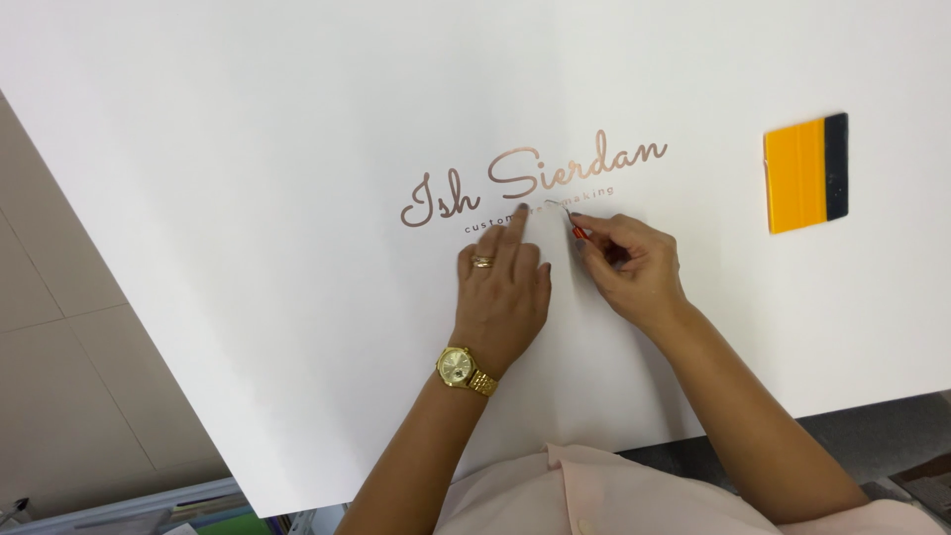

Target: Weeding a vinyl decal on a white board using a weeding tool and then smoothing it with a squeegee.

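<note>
Pale pink fabric of the person's top [594,495] fills the bottom edge, closest to the lens, and both bare forearms reach up from it onto a big white board [248,198] that covers nearly the whole view. Left hand [502,287] lies flat on the board with a gold watch [464,369] on the wrist and a gold ring [482,262] on one finger; the index finger is stretched out straight, its tip pressing down right at the small line of lettering, while the other fingers sit loosely curled beside it. Right hand [634,263] is just beside it, fingers pinched together around a thin tool with an orange grip [579,232], and its fine metal tip pokes out toward the left index fingertip. Rose-gold cursive lettering [535,178] runs across the middle of the board, directly above both hands, with the smaller dark line [540,216] under it partly hidden by the fingers. Well off to the right lies an orange squeegee with a dark edge strip [806,173], flat on the board, nobody touching it. Beige floor tiles [59,327] show at the left, and a dark worktop [872,436] peeks out at lower right.
</note>
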